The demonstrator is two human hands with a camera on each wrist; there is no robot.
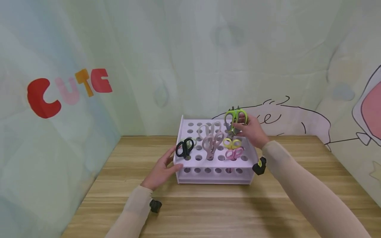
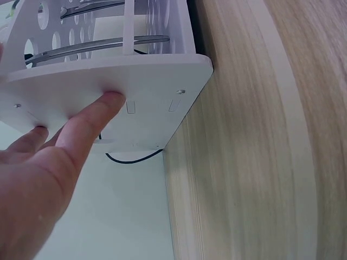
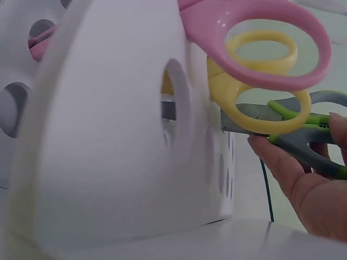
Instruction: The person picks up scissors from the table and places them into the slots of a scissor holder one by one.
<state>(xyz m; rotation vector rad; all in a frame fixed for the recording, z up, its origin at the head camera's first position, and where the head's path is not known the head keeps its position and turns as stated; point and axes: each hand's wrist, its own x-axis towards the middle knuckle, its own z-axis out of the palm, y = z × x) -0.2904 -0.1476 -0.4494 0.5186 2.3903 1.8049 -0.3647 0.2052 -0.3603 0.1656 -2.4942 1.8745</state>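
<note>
A white rack (image 1: 214, 181) with rows of round holes stands on the table. My right hand (image 1: 252, 131) holds the grey and green handles of scissors (image 1: 236, 117) above its back right; in the right wrist view their blades pass into the rack. Just in front, yellow scissors (image 1: 232, 144) and pink scissors (image 1: 229, 154) stand in holes. With fingertips against the rack's left side panel (image 2: 152, 116), my left hand (image 1: 162, 170) stays beside it. Black scissors (image 1: 185, 149) are nearest that hand, partly hiding a pale green pair. Pale large-handled scissors (image 1: 210, 145) stand mid-rack.
The wood-grain table (image 1: 143, 150) extends around the rack. A printed curtain (image 1: 178, 66) hangs close behind it. Each wrist carries a small black device, the left one (image 1: 155, 206) low over the table and the right one (image 1: 260, 166) beside the rack's right side.
</note>
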